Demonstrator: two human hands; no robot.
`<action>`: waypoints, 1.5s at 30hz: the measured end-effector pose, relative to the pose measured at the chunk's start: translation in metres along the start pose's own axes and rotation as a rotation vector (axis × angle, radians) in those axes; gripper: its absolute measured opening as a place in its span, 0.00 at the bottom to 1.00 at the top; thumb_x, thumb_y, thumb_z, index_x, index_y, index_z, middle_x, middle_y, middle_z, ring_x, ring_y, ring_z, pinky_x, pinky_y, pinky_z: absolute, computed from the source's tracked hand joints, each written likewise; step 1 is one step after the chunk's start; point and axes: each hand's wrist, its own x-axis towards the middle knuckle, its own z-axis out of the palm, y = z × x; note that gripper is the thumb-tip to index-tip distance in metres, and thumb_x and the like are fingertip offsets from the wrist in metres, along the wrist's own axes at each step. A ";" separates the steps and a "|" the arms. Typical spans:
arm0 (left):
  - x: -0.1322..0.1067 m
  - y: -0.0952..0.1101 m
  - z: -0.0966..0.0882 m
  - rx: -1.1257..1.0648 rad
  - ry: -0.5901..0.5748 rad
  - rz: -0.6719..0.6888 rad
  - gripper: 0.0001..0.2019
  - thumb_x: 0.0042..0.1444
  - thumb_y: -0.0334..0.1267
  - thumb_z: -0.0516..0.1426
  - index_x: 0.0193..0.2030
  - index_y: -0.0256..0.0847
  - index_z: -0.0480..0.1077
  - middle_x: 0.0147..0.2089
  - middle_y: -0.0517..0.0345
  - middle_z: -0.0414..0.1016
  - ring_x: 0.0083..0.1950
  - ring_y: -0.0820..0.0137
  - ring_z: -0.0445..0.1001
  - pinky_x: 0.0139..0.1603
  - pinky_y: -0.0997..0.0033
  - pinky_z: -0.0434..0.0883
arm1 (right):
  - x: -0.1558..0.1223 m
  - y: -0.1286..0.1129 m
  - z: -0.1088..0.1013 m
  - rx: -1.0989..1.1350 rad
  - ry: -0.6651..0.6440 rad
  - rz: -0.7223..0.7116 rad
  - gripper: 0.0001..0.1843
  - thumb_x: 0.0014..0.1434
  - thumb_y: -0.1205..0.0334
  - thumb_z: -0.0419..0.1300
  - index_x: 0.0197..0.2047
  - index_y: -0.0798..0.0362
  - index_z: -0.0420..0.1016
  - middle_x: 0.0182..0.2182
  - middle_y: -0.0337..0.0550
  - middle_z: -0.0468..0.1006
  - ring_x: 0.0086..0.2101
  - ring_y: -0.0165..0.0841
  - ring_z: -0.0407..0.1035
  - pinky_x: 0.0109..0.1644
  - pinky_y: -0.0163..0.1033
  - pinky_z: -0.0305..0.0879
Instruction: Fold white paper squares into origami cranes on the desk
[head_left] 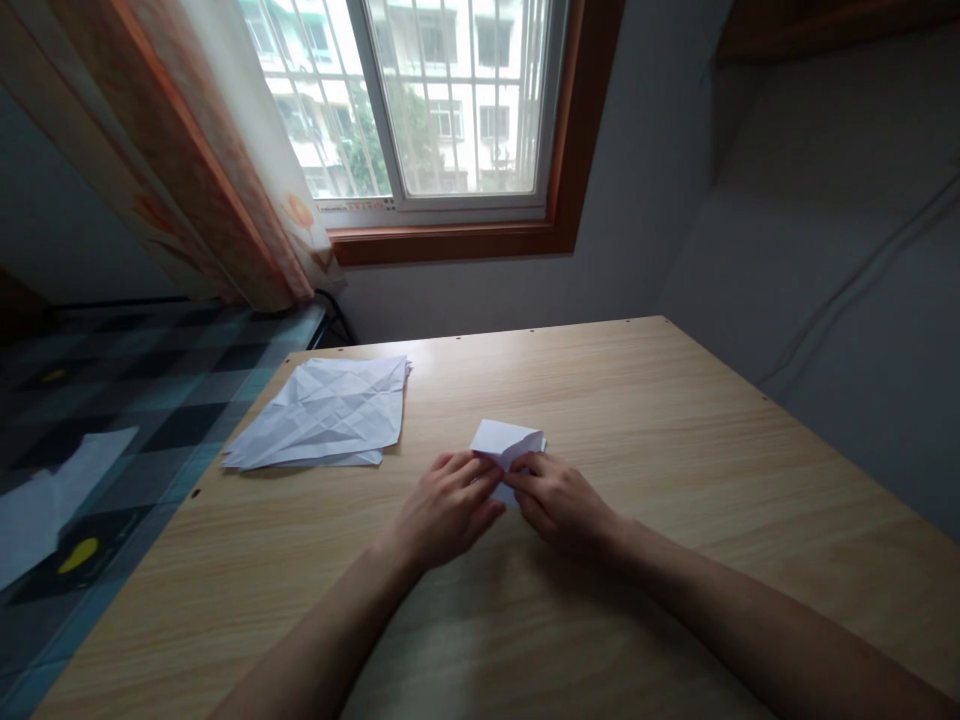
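Observation:
A small piece of folded white paper rests on the wooden table between my hands, its upper layer partly raised toward the right. My left hand grips its left side, fingers bent over the paper and thumb near its lower edge. On the right side my right hand pinches the paper, with the fingers curled close to the left fingertips. The fingers cover much of the lower part of the paper, so the folds there are hidden.
Creased white sheets lie stacked at the table's far left. Beyond the left edge is a bed with a checked cover and more white paper on it. A window and curtain are behind.

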 end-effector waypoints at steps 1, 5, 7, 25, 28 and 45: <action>0.001 -0.001 0.000 -0.011 -0.025 -0.021 0.13 0.63 0.41 0.54 0.51 0.40 0.72 0.49 0.49 0.75 0.51 0.60 0.72 0.52 0.58 0.67 | -0.001 0.004 -0.001 -0.001 0.042 -0.014 0.16 0.59 0.72 0.54 0.48 0.55 0.77 0.45 0.49 0.77 0.44 0.39 0.70 0.50 0.44 0.68; 0.001 -0.004 0.000 -0.081 -0.073 -0.037 0.13 0.64 0.41 0.52 0.50 0.39 0.71 0.51 0.48 0.76 0.53 0.59 0.73 0.56 0.56 0.68 | -0.002 0.024 -0.011 -0.155 0.206 -0.064 0.18 0.59 0.75 0.53 0.50 0.55 0.76 0.48 0.52 0.77 0.47 0.41 0.69 0.51 0.47 0.66; 0.001 -0.006 0.000 -0.120 -0.062 -0.025 0.12 0.64 0.41 0.52 0.47 0.39 0.72 0.53 0.47 0.76 0.56 0.59 0.72 0.60 0.54 0.66 | -0.002 0.033 -0.020 -0.253 0.194 -0.148 0.17 0.62 0.72 0.54 0.52 0.53 0.74 0.54 0.52 0.74 0.44 0.41 0.69 0.49 0.48 0.66; -0.001 -0.005 0.003 -0.185 -0.097 0.003 0.06 0.59 0.39 0.56 0.40 0.41 0.69 0.49 0.49 0.75 0.52 0.61 0.74 0.60 0.57 0.66 | 0.001 0.004 -0.020 -0.470 0.164 -0.361 0.10 0.65 0.69 0.54 0.42 0.51 0.76 0.46 0.48 0.78 0.57 0.45 0.60 0.59 0.53 0.54; 0.000 -0.003 0.001 -0.217 -0.105 0.022 0.06 0.59 0.38 0.55 0.42 0.41 0.68 0.49 0.50 0.75 0.52 0.61 0.73 0.60 0.58 0.66 | 0.003 0.003 -0.014 -0.429 0.217 -0.296 0.10 0.64 0.71 0.54 0.42 0.52 0.75 0.48 0.51 0.76 0.59 0.47 0.59 0.61 0.56 0.53; 0.000 0.002 -0.002 -0.161 -0.079 0.089 0.11 0.60 0.36 0.54 0.47 0.46 0.75 0.54 0.54 0.75 0.56 0.61 0.72 0.58 0.58 0.67 | 0.005 0.034 -0.007 0.206 0.526 -0.061 0.24 0.60 0.58 0.63 0.57 0.47 0.63 0.46 0.48 0.72 0.36 0.34 0.71 0.39 0.42 0.72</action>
